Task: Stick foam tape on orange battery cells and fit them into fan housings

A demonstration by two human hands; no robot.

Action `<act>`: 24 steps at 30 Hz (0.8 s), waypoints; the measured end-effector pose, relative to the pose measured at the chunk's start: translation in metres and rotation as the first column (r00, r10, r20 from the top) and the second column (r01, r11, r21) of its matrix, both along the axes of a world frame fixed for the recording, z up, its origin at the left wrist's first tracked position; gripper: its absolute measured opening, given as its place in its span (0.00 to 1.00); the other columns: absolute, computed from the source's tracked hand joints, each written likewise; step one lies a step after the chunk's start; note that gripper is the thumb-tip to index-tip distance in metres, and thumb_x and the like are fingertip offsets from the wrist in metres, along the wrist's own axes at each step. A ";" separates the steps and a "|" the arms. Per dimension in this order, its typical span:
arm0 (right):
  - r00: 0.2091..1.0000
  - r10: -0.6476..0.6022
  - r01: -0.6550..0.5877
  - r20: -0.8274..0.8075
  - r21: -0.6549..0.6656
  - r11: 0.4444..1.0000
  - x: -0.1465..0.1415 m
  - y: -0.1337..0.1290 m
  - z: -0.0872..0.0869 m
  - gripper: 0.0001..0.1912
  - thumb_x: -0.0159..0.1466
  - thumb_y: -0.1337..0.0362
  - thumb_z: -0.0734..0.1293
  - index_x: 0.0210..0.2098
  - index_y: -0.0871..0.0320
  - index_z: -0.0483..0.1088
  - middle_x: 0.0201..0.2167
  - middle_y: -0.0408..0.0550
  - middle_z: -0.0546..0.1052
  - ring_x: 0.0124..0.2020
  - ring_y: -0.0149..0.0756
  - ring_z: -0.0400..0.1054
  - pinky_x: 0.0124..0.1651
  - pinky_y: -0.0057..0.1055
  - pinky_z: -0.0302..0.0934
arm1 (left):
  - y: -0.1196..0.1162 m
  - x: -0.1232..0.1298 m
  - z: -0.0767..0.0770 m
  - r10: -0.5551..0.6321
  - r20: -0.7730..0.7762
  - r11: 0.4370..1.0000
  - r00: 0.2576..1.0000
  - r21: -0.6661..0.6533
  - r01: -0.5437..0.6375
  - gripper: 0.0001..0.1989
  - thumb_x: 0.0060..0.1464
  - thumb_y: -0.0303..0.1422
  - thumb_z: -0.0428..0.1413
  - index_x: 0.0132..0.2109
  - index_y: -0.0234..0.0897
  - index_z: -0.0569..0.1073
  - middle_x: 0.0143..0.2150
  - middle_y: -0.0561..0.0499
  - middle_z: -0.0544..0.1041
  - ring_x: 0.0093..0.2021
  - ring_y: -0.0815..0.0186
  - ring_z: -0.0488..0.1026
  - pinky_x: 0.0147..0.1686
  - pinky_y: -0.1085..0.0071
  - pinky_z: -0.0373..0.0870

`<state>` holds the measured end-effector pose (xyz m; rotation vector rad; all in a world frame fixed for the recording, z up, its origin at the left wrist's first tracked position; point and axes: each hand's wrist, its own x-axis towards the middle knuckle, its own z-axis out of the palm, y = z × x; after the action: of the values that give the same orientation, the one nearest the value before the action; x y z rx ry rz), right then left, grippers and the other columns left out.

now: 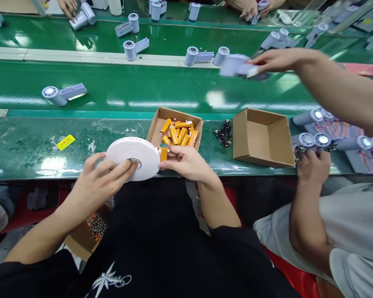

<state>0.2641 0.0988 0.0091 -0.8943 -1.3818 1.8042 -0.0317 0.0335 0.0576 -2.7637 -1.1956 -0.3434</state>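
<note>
My left hand (pixel 104 178) holds a flat white roll of tape (pixel 124 151), its fingertips at the hole in the roll's middle. Between the thumb and fingers of my right hand (pixel 188 162) is an orange battery cell (pixel 163 152), upright at the roll's right edge. Just behind both hands, an open cardboard box (pixel 157 121) contains several orange battery cells (pixel 182 133). The roll and my right hand overlap the front of this box.
An open cardboard box (pixel 261 138) stands at right, beside black circuit boards (pixel 224 134). A co-worker's arm (pixel 323 78) reaches over the green belt (pixel 112 85) with a blurred lilac part; the other hand (pixel 313 167) touches parts. A yellow label (pixel 66 142) lies left.
</note>
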 end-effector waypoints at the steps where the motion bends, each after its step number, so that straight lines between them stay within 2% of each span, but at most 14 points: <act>1: 1.000 -0.024 0.024 0.010 0.002 1.000 -0.003 -0.001 0.001 0.22 0.54 0.50 0.86 0.40 0.56 0.81 0.36 0.45 0.84 0.43 0.44 0.82 0.53 0.38 0.79 | 0.000 0.001 0.002 -0.001 -0.001 1.000 1.000 0.008 0.001 0.41 0.68 0.19 0.56 0.79 0.60 0.59 0.59 0.56 0.82 0.48 0.57 0.74 0.69 0.54 0.63; 4: 0.982 -0.180 0.179 -0.063 -0.024 0.984 -0.014 -0.007 -0.001 0.29 0.50 0.45 0.86 0.42 0.54 0.79 0.33 0.44 0.81 0.42 0.44 0.80 0.50 0.37 0.78 | 0.000 0.004 0.005 -0.008 -0.050 0.996 0.999 0.086 0.012 0.39 0.67 0.19 0.55 0.78 0.54 0.61 0.60 0.55 0.82 0.49 0.56 0.74 0.70 0.53 0.62; 6: 0.968 -0.236 0.235 -0.078 -0.033 0.972 -0.018 -0.011 -0.004 0.30 0.49 0.42 0.86 0.40 0.54 0.78 0.31 0.43 0.78 0.40 0.43 0.78 0.47 0.37 0.78 | -0.001 0.004 0.007 -0.013 -0.096 0.992 0.995 0.120 0.025 0.37 0.66 0.18 0.55 0.77 0.51 0.64 0.61 0.55 0.82 0.50 0.55 0.73 0.70 0.51 0.62; 9: 0.991 -0.125 0.124 0.048 0.023 0.992 -0.010 -0.008 -0.004 0.26 0.53 0.46 0.85 0.27 0.55 0.70 0.24 0.40 0.70 0.31 0.37 0.72 0.38 0.33 0.74 | 0.000 0.003 0.015 -0.053 -0.157 0.990 0.986 0.123 0.073 0.36 0.64 0.17 0.54 0.74 0.50 0.68 0.58 0.55 0.83 0.50 0.56 0.74 0.67 0.53 0.66; 11: 0.992 -0.044 0.040 0.120 0.039 0.998 -0.004 -0.003 -0.001 0.27 0.53 0.51 0.86 0.24 0.56 0.66 0.22 0.38 0.67 0.28 0.34 0.69 0.35 0.31 0.71 | 0.003 0.001 0.023 -0.082 -0.203 0.985 0.976 0.129 0.110 0.34 0.65 0.17 0.53 0.72 0.50 0.70 0.58 0.56 0.82 0.50 0.57 0.74 0.65 0.54 0.67; 12: 0.993 -0.053 0.050 0.106 0.031 0.998 -0.005 -0.002 -0.001 0.26 0.52 0.52 0.86 0.24 0.56 0.67 0.22 0.38 0.69 0.29 0.34 0.70 0.36 0.31 0.71 | 0.005 0.001 0.026 -0.084 -0.216 0.984 0.973 0.138 0.116 0.33 0.66 0.18 0.52 0.72 0.51 0.70 0.58 0.56 0.82 0.49 0.57 0.74 0.63 0.53 0.67; 14: 0.981 -0.190 0.190 -0.025 -0.008 0.982 -0.016 -0.005 -0.001 0.26 0.50 0.49 0.87 0.32 0.56 0.74 0.28 0.42 0.77 0.36 0.41 0.77 0.43 0.35 0.76 | 0.007 0.005 0.028 -0.063 -0.217 0.981 0.974 0.164 0.100 0.31 0.67 0.18 0.53 0.70 0.51 0.71 0.57 0.55 0.83 0.47 0.57 0.73 0.57 0.52 0.68; 15: 0.945 -0.303 0.301 -0.121 -0.038 0.953 -0.025 -0.009 -0.003 0.28 0.51 0.46 0.86 0.38 0.55 0.76 0.34 0.45 0.81 0.42 0.44 0.80 0.47 0.39 0.78 | 0.007 0.010 0.026 -0.048 -0.203 0.979 0.978 0.183 0.086 0.29 0.67 0.20 0.54 0.69 0.49 0.73 0.56 0.54 0.83 0.46 0.56 0.73 0.54 0.53 0.68; 17: 0.803 -0.521 0.516 -0.291 -0.098 0.851 -0.046 -0.018 -0.009 0.32 0.55 0.41 0.84 0.48 0.53 0.77 0.44 0.51 0.85 0.51 0.48 0.82 0.54 0.45 0.79 | 0.001 0.024 0.013 -0.022 -0.140 0.972 0.990 0.227 0.054 0.21 0.69 0.26 0.58 0.65 0.43 0.75 0.53 0.48 0.83 0.45 0.55 0.71 0.48 0.53 0.66; 19: 0.693 -0.608 0.619 -0.387 -0.114 0.777 -0.054 -0.021 -0.011 0.29 0.59 0.41 0.82 0.50 0.52 0.77 0.48 0.52 0.86 0.53 0.48 0.82 0.57 0.47 0.79 | -0.014 0.042 -0.008 0.011 -0.038 0.967 0.999 0.253 -0.001 0.16 0.69 0.34 0.62 0.61 0.38 0.78 0.49 0.44 0.83 0.44 0.54 0.70 0.46 0.53 0.65; 21: 0.685 -0.601 0.651 -0.412 -0.024 0.759 -0.037 -0.012 -0.003 0.23 0.63 0.45 0.81 0.48 0.52 0.79 0.46 0.51 0.86 0.52 0.46 0.83 0.57 0.45 0.80 | -0.033 0.053 -0.030 -0.062 0.045 0.977 0.997 0.204 0.052 0.13 0.68 0.34 0.63 0.57 0.37 0.80 0.46 0.44 0.82 0.44 0.56 0.70 0.48 0.55 0.66; 23: 0.763 -0.555 0.633 -0.331 0.212 0.745 0.003 0.008 0.015 0.17 0.69 0.47 0.76 0.45 0.53 0.81 0.44 0.48 0.86 0.52 0.41 0.83 0.55 0.37 0.81 | -0.049 0.050 -0.047 -0.220 0.095 0.972 0.971 0.109 0.209 0.10 0.68 0.28 0.61 0.54 0.40 0.81 0.46 0.49 0.83 0.45 0.59 0.71 0.53 0.59 0.67; 24: 0.798 -0.539 0.603 -0.271 0.337 0.723 0.026 0.020 0.026 0.16 0.73 0.47 0.72 0.46 0.53 0.81 0.44 0.47 0.86 0.53 0.37 0.83 0.54 0.31 0.80 | -0.051 0.041 -0.054 -0.254 0.106 0.967 0.961 0.067 0.248 0.12 0.67 0.26 0.60 0.55 0.42 0.81 0.47 0.51 0.83 0.46 0.61 0.72 0.55 0.61 0.67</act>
<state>0.2902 0.1185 0.0346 -0.8142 -1.1466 1.0298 0.0096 -0.0177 0.0039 -2.8865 -0.8408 -0.5548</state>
